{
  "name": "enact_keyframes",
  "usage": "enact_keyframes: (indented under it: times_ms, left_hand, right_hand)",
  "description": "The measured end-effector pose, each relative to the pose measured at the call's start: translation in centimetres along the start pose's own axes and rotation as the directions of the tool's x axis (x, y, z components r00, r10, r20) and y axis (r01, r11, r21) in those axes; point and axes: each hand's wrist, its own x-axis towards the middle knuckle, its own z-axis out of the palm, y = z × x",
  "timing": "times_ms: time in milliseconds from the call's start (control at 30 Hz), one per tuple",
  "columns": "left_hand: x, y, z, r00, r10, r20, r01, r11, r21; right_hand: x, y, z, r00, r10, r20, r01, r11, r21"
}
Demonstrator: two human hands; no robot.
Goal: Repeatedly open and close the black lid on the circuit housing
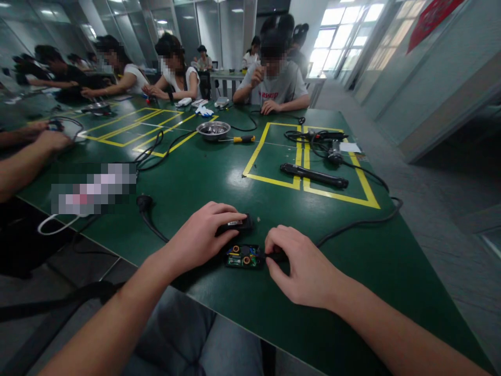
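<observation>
The open circuit case (243, 257) lay on the worktop (195, 180) between the two hands, its long axis running roughly left to right — one end toward the left hand (201, 232), the other toward the right hand (299, 261). The right hand was nearer, thumb and fingertips closed on the black cable (278, 256) at the case's right end. The left hand was clamped on the black cover (246, 223), just beyond the case, its length also pointing roughly left to right.

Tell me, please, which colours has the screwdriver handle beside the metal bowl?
The screwdriver handle is yellow and black, seen in the head view.
</observation>
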Motion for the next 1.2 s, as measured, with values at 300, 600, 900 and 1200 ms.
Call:
enact_keyframes:
  times_ms: [300, 600, 900, 1200]
  left_hand:
    - [-4.1, 1.7, 0.2, 0.985, 0.172, 0.013, -0.17, 0.981, -0.093]
    - [-3.6, 1.5, 1.0, 0.987, 0.16, -0.006, -0.161, 0.986, -0.043]
    - [-3.4, 2.5, 1.2, 0.981, 0.188, -0.042, -0.188, 0.982, 0.01]
    - [-3.3, 3.0, 1.6, 0.987, 0.159, -0.034, -0.159, 0.987, 0.005]
  right_hand:
    - [0.2, -0.3, -0.1, 1.0, -0.005, -0.005, 0.005, 1.0, 0.0]
    - [0.2, -0.2, 0.1, 1.0, 0.012, -0.017, -0.012, 1.0, 0.016]
    - [0.4, -0.4, 0.0, 1.0, 0.011, -0.026, -0.01, 1.0, 0.021]
    - [0.3, -0.3, 0.3, 1.0, 0.011, 0.012, -0.011, 1.0, 0.005]
